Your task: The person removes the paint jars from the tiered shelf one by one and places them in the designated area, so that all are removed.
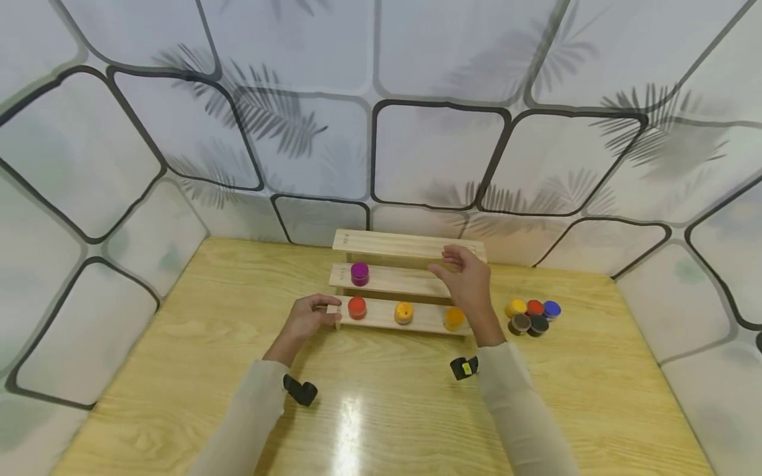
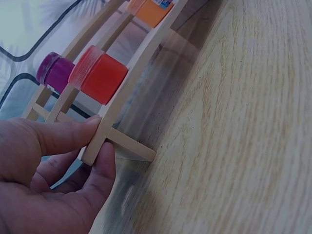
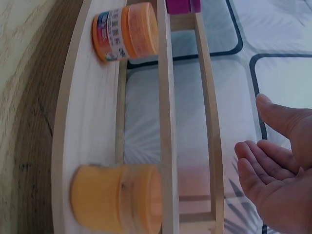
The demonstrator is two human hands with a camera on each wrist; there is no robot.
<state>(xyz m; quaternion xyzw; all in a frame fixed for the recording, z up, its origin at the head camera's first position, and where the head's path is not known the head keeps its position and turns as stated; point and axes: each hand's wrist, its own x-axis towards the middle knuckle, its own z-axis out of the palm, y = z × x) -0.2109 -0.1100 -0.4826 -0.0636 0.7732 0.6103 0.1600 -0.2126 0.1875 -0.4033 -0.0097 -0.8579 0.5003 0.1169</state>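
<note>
A three-step wooden rack (image 1: 411,244) stands on the table. My left hand (image 1: 303,324) pinches the left end of its lowest step (image 2: 113,105) between thumb and fingers. On that step sit a red paint jar (image 1: 357,308), an orange jar (image 1: 403,313) in the middle and a yellow-orange jar (image 1: 454,318) at the right. A purple jar (image 1: 360,274) stands on the left of the middle step. Holding nothing, my right hand (image 1: 470,281) hovers over the rack's right side, thumb apart from the loosely bent fingers (image 3: 253,165).
Right of the rack, several jars stand close together on the wooden table (image 1: 381,396): yellow (image 1: 515,307), red (image 1: 534,308), blue (image 1: 551,310), brown (image 1: 519,324) and black (image 1: 538,325). A patterned backdrop (image 1: 440,152) rises behind the rack.
</note>
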